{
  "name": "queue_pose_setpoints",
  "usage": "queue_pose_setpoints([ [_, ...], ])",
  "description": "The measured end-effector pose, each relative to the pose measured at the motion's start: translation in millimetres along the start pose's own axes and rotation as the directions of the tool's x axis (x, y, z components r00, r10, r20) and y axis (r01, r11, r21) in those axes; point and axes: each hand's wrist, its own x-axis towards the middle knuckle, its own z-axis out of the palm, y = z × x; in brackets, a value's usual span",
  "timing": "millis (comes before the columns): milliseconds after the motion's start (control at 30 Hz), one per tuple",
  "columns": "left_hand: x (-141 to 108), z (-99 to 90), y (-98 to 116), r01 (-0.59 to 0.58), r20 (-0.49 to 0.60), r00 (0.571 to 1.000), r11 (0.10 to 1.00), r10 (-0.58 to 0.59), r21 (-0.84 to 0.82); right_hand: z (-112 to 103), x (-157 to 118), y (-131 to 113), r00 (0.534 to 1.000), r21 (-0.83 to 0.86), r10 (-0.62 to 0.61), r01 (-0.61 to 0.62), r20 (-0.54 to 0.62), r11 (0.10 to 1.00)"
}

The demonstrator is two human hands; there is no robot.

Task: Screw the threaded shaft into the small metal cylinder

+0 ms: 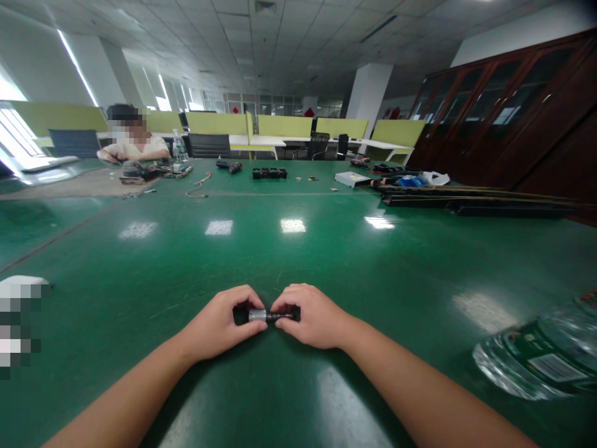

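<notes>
Just above the green table [242, 249], my left hand [226, 320] pinches a short silver cylinder [257, 315] between thumb and fingers. A thin dark rod [278, 316] extends from its right end, in line with it. My right hand [312, 316] has its thumb and fingers closed around that rod. The two hands face each other with their fingertips close together. Fingers partly cover the piece, and its exact kind cannot be made out.
A large water bottle [545, 354] lies at the right. Across the table are a black rectangular part [269, 173], a power drill [229, 165], a silver box [352, 179] and long dark strips [471, 200]. Another person [133, 140] sits at the far left behind assorted parts [140, 172].
</notes>
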Motion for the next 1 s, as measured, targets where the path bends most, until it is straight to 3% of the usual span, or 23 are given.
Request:
queue_pose_setpoints([
  [367, -0.2, 0.7, -0.6, 0.011, 0.004, 1.000, 1.000, -0.011, 0.007, 1.1, 1.4, -4.1, 0.999, -0.060, 0.014, -0.011, 0.050, 0.998],
  [1000, 0.7, 0.0, -0.6, 0.010, 0.004, 1.000, 1.000, -0.010, -0.001, 0.5, 1.8, -2.9, 1.000, -0.045, 0.002, -0.001, 0.031, 0.999],
])
